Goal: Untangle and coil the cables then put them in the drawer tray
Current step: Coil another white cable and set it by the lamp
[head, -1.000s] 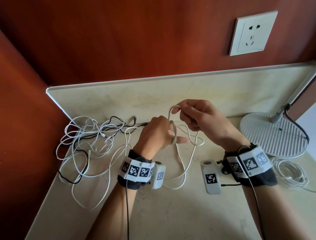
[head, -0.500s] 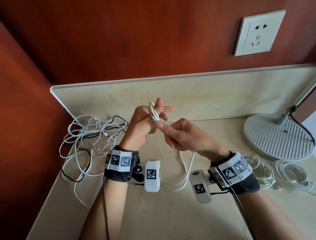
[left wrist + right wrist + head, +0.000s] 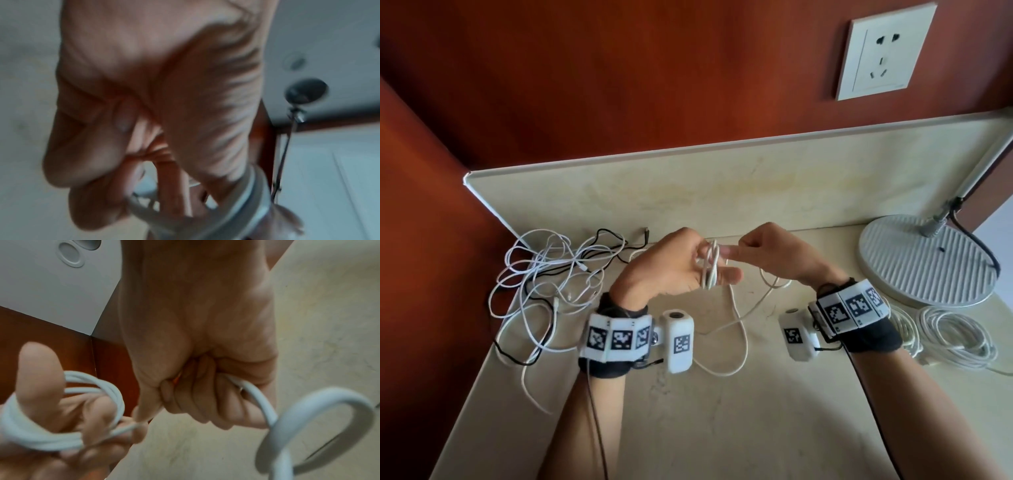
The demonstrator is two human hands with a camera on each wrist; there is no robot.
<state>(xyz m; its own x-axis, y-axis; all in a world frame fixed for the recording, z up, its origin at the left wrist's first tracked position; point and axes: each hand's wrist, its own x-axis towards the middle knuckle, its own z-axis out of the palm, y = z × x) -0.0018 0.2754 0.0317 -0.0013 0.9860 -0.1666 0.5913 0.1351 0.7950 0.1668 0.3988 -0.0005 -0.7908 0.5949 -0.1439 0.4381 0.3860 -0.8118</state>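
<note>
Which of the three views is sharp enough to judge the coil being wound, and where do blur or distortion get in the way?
Head view: evenly lit and sharp; the white cable loops round the left hand, though the wide lens bends the counter edge. Left wrist view: dim and motion-blurred, the coil barely readable. Right wrist view: the right hand fairly clear, the near loop soft and oversized.

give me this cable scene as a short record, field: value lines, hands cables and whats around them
left hand: fingers wrapped by the coil of thin white cable
right hand: grip closed on the same cable's free run, feeding it toward the coil
loose tail: hangs to the beige stone counter
tangle: white and black cables in a heap, left
coiled white bundle: right, beside the round ribbed lamp base
drawer tray: not in view
</note>
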